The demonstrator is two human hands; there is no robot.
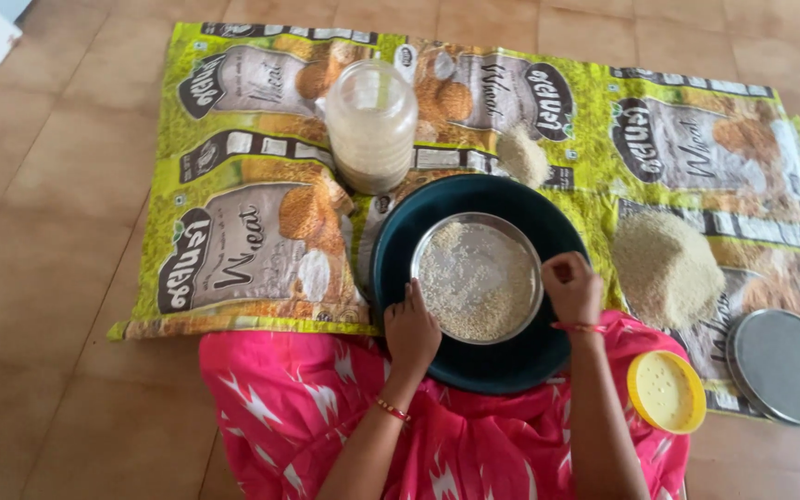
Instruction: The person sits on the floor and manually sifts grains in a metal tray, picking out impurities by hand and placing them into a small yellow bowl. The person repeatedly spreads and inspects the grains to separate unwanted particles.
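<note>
Tiled floor carries a glossy printed sack sheet [233, 231]. On it, both hands, left hand [411, 331] and right hand [573, 287], fingers clamped, grip a round steel sieve [479, 276] lying flat, grainy, inside a dark basin [502, 366].

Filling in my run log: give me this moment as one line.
left hand: grips rim of round metal sieve of grain | right hand: grips opposite rim | sieve over dark round basin | clear plastic jar behind

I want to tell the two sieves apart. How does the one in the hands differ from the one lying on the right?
The round metal sieve sits inside the dark basin, held by the left hand and right hand, with grain on its mesh. The second sieve lies untouched on the printed sack sheet, without visible grain. Both are round and metal-rimmed.
</note>
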